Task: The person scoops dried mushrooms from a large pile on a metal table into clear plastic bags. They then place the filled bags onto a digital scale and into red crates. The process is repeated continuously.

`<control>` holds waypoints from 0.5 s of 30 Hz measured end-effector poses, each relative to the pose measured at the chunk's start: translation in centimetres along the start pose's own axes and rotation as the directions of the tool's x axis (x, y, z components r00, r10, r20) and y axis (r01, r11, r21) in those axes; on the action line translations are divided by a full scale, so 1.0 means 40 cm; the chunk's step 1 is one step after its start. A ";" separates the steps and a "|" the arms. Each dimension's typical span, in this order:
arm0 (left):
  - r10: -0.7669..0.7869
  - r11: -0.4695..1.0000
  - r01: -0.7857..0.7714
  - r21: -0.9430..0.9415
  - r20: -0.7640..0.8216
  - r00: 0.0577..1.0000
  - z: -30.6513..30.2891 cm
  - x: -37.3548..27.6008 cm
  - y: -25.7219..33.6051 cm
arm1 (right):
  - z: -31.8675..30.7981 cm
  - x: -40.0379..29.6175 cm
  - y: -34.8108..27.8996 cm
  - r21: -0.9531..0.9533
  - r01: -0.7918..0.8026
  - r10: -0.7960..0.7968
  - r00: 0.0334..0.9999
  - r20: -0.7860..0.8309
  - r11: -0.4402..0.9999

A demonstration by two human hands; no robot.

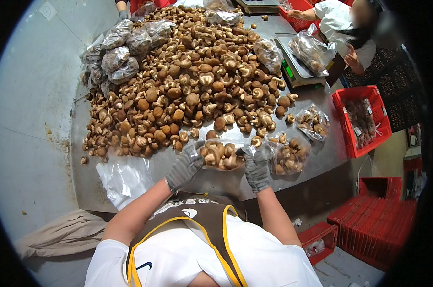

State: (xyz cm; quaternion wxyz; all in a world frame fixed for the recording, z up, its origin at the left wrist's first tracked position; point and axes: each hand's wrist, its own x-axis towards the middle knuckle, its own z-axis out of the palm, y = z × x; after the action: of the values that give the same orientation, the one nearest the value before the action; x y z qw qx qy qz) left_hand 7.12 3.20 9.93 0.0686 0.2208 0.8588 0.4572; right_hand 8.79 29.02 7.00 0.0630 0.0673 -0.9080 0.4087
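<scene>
Both my hands wear grey knit gloves. Between them, near the front edge of the metal table, is a clear plastic bag of mushrooms. My left hand grips the bag's left rim, and my right hand grips its right rim. Just right of my right hand stands another filled bag, with a further one behind it. A large heap of shiitake mushrooms spreads beyond my hands. Flat empty plastic bags lie left of my left hand.
Filled bags are piled at the heap's left. A scale carries a bag at the right, near a co-worker. A red crate holds bags beside the table. Red crates are stacked lower right. Another person's gloved hand shows behind the heap.
</scene>
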 end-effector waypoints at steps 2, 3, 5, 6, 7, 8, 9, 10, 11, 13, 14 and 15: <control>-0.075 0.991 0.080 -0.107 0.048 0.996 -0.040 -0.041 0.092 | -0.072 -0.017 -0.085 0.134 0.102 -0.086 0.989 -0.124 0.986; -0.117 0.979 0.126 -0.161 0.068 0.991 -0.052 -0.063 0.123 | -0.091 -0.025 -0.121 0.214 0.079 -0.043 0.985 -0.164 0.974; -0.418 0.478 0.212 -0.853 -0.009 0.908 -0.028 -0.087 0.146 | -0.094 -0.037 -0.140 0.370 -0.012 0.080 0.982 -0.168 0.929; -0.367 0.859 0.270 -0.436 -0.156 0.917 -0.008 -0.115 0.032 | -0.090 -0.040 -0.139 0.438 -0.078 0.152 0.979 -0.137 0.895; -0.284 0.952 0.258 -0.162 -0.161 0.945 -0.006 -0.108 -0.012 | -0.059 -0.047 -0.089 0.437 -0.156 0.194 0.980 -0.044 0.886; -0.203 0.965 0.227 0.132 -0.172 0.964 -0.011 -0.103 -0.048 | -0.023 -0.050 -0.042 0.438 -0.231 0.230 0.972 0.056 0.869; -0.349 0.937 0.345 -0.053 -0.115 0.930 -0.020 -0.094 -0.045 | -0.011 -0.033 -0.044 0.430 -0.295 0.254 0.955 0.153 0.853; -0.323 0.946 0.318 -0.063 -0.121 0.939 -0.023 -0.114 -0.030 | -0.015 -0.048 -0.078 0.473 -0.357 0.339 0.932 0.127 0.805; -0.296 0.955 0.289 -0.072 -0.126 0.947 -0.028 -0.136 -0.010 | -0.011 -0.051 -0.076 0.522 -0.349 0.319 0.936 0.149 0.779; -0.299 0.943 0.285 -0.172 -0.058 0.952 -0.041 -0.156 0.031 | -0.012 -0.069 -0.075 0.604 -0.354 0.292 0.935 0.202 0.714; -0.310 0.929 0.299 -0.217 -0.014 0.951 -0.041 -0.162 0.031 | -0.020 -0.075 -0.084 0.630 -0.382 0.292 0.924 0.246 0.676; -0.382 0.906 0.373 -0.199 -0.006 0.924 -0.046 -0.156 0.026 | -0.019 -0.079 -0.087 0.624 -0.389 0.288 0.921 0.262 0.678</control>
State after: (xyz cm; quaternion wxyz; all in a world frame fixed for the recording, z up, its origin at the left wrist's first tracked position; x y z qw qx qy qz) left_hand 12.43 -0.44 11.29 0.1578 0.0328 0.8379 0.5215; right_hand 12.54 27.51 9.51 -0.1066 -0.0552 -0.7007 0.7033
